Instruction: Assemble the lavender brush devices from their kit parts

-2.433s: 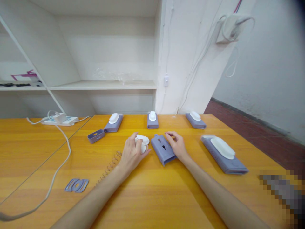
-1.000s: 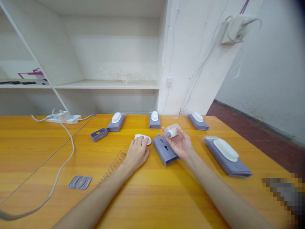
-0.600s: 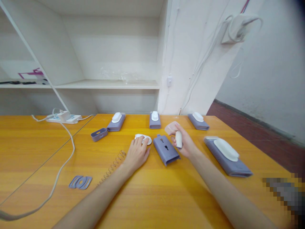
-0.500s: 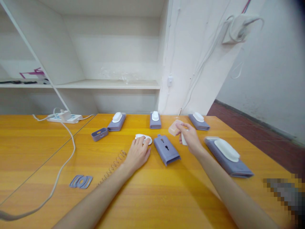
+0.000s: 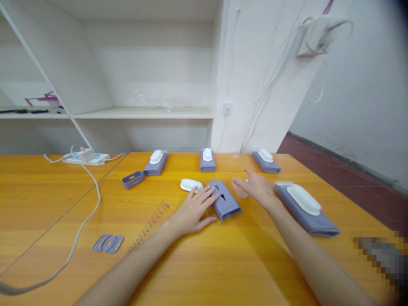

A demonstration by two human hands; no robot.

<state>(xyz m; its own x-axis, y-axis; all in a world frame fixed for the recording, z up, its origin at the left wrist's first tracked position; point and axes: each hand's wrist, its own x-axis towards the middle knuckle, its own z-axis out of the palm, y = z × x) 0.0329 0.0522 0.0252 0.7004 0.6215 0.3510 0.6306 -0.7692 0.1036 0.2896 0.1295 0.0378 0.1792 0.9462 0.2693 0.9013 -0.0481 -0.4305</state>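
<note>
The fingers of my left hand (image 5: 194, 210) are spread, with their tips on the left side of a lavender plastic housing (image 5: 228, 205) that has two dark cutouts. Just behind those fingers lies a white oval part (image 5: 190, 185), apart from the hand. To the right of the housing, my right hand (image 5: 259, 188) holds a translucent plastic piece (image 5: 239, 189) under its thumb, with its index finger raised. A small white edge shows between thumb and index finger; most of it is hidden by the hand.
Lavender housings with white oval tops stand at the back left (image 5: 155, 163), back middle (image 5: 208, 161), back right (image 5: 266, 161) and right (image 5: 306, 208). Leftward lie a lavender ring-shaped part (image 5: 133, 180), a flat lavender piece (image 5: 108, 243), a coil spring (image 5: 148, 229) and a power strip (image 5: 87, 158).
My left hand has left the white oval part and moved right onto the lavender housing. The right hand has turned and brought the translucent piece lower, beside the housing.
</note>
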